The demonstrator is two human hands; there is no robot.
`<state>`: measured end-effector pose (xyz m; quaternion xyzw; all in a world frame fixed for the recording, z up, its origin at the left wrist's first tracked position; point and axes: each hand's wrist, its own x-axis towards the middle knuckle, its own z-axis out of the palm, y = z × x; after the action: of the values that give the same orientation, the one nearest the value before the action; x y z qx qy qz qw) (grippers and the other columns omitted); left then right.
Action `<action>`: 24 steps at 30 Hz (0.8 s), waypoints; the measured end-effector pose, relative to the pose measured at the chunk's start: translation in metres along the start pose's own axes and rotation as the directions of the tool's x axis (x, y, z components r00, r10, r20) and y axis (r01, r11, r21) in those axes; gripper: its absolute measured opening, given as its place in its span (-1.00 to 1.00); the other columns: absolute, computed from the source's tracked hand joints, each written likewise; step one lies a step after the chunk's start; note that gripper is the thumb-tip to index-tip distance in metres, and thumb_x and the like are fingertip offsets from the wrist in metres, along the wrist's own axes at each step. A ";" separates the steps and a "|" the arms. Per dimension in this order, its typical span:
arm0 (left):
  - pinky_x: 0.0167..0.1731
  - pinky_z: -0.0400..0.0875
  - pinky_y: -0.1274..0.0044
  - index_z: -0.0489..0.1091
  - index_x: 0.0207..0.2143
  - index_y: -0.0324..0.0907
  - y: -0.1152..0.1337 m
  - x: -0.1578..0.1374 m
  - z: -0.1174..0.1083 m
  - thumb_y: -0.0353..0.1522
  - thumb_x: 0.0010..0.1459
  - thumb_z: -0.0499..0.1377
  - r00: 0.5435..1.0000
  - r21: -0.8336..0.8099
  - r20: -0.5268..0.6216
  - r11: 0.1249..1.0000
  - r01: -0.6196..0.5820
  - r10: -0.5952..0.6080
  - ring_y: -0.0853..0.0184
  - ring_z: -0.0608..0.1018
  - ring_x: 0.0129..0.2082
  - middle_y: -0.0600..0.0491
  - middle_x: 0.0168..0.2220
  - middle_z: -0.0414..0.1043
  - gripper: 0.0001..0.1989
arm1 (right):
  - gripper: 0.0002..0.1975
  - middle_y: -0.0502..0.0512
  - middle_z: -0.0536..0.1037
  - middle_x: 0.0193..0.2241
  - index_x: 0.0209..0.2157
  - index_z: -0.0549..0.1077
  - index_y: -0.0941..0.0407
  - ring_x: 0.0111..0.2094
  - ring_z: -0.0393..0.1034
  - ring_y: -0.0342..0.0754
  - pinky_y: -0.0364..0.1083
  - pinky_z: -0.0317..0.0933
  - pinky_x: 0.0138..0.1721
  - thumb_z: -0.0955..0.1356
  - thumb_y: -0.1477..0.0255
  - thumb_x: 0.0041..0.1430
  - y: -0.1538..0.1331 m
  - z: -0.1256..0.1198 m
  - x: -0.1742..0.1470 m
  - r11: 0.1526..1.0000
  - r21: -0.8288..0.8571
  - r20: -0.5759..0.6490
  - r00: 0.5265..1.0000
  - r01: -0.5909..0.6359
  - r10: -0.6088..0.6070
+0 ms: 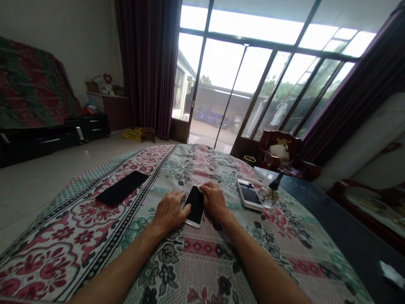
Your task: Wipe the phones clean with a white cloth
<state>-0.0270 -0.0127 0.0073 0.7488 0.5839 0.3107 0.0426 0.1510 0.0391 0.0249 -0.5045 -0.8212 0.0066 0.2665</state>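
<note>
In the head view, a white-framed phone point(195, 209) is laid flat near the middle of a worktop point(215, 261) covered by a patterned cloth, well inside its left and right edges. The phone's left side is gripped by the left hand point(171, 211), with the thumb laid over the rim onto the dark screen. Its upper right corner is touched by the bent fingertips of the right hand point(215, 202); whether the phone is also grasped there cannot be told.

Toward the worktop's left edge, a black phone point(122, 188) is set aslant across the cloth's dark border stripes, and the space between it and the middle phone is partly taken up by the left hand. Toward the right edge, a pale phone point(249, 194) is seen, kept apart from the middle one by the right hand. Just beside its right side, a clear glass object point(268, 196) and a black object point(276, 180) are crowded together; their exact kinds cannot be made out.

Beyond the right edge, a dark surface point(332, 228) is seen. Past the far edge, a chair point(278, 147) is placed to the right, and the tall glass doors point(218, 93) are flanked by dark curtains point(148, 67). Beyond the far left, a yellow bag point(133, 134) is left on the floor.
</note>
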 end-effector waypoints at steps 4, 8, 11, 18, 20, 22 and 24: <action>-0.12 0.39 0.31 0.45 -0.18 -0.19 0.014 -0.004 -0.007 -0.13 0.05 0.21 0.996 0.036 0.081 0.999 0.034 -0.037 0.06 0.47 -0.15 -0.11 -0.23 0.45 -0.63 | -0.70 0.15 0.51 -0.12 -0.11 0.54 0.10 -0.06 0.31 -0.01 -0.10 0.14 -0.01 0.25 0.59 0.23 0.003 -0.001 -0.002 0.999 -0.051 0.039 0.999 -0.014 0.016; -0.13 0.40 0.31 0.44 -0.15 -0.17 0.008 -0.004 -0.021 -0.16 -0.18 0.35 0.967 -0.078 0.237 0.994 -0.071 0.087 0.04 0.46 -0.13 -0.11 -0.15 0.42 -0.49 | -0.70 0.15 0.51 -0.12 -0.11 0.54 0.10 -0.07 0.31 -0.01 -0.10 0.13 0.00 0.25 0.58 0.22 0.001 -0.004 -0.002 0.999 -0.047 0.055 0.998 0.008 -0.006; -0.16 0.40 0.42 0.47 -0.15 -0.10 -0.002 -0.001 -0.032 -0.30 -0.14 0.32 0.920 -0.192 0.335 0.971 -0.144 0.203 0.15 0.48 -0.17 -0.03 -0.16 0.43 -0.59 | -0.70 0.16 0.50 -0.12 -0.12 0.54 0.12 -0.06 0.32 -0.01 -0.08 0.13 0.02 0.26 0.59 0.19 0.003 -0.004 -0.002 0.999 -0.026 0.055 0.998 0.023 -0.021; -0.04 0.36 0.39 0.45 -0.06 -0.14 0.001 0.002 -0.019 -0.34 -0.11 0.30 0.949 -0.240 0.260 0.964 -0.118 0.181 0.15 0.46 -0.07 -0.06 -0.06 0.43 -0.53 | -0.64 0.14 0.51 -0.10 -0.11 0.54 0.14 -0.06 0.33 0.00 -0.09 0.13 0.04 0.27 0.65 0.08 0.011 -0.001 0.004 1.000 -0.007 0.031 0.999 0.017 -0.016; 0.00 0.35 0.35 0.45 -0.05 -0.14 0.003 0.001 -0.009 -0.35 -0.09 0.27 0.957 -0.259 0.225 0.958 -0.121 0.182 0.13 0.45 -0.03 -0.06 -0.03 0.43 -0.54 | -0.64 0.14 0.52 -0.08 -0.10 0.53 0.14 -0.05 0.33 0.01 -0.08 0.12 0.06 0.27 0.64 0.09 0.014 0.000 0.005 1.000 -0.022 0.022 1.000 0.004 -0.003; 0.05 0.32 0.32 0.44 -0.03 -0.15 0.004 0.000 -0.001 -0.37 -0.07 0.25 0.969 -0.265 0.183 0.957 -0.116 0.168 0.11 0.44 0.01 -0.08 0.00 0.42 -0.53 | -0.64 0.15 0.52 -0.07 -0.09 0.53 0.14 -0.04 0.32 0.02 -0.06 0.11 0.07 0.26 0.63 0.11 0.017 0.000 0.006 0.999 -0.034 0.011 1.000 -0.002 0.002; 0.09 0.29 0.30 0.42 0.00 -0.16 0.004 -0.001 0.003 -0.38 -0.06 0.24 0.976 -0.262 0.153 0.958 -0.114 0.158 0.11 0.43 0.05 -0.09 0.04 0.41 -0.51 | -0.63 0.15 0.51 -0.06 -0.07 0.52 0.15 -0.04 0.32 0.02 -0.06 0.10 0.08 0.25 0.63 0.12 0.019 -0.001 0.006 0.999 -0.039 0.003 1.000 -0.008 0.008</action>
<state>-0.0221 -0.0138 0.0058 0.7999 0.4808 0.3186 0.1659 0.1649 0.0531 0.0228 -0.5129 -0.8195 -0.0075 0.2554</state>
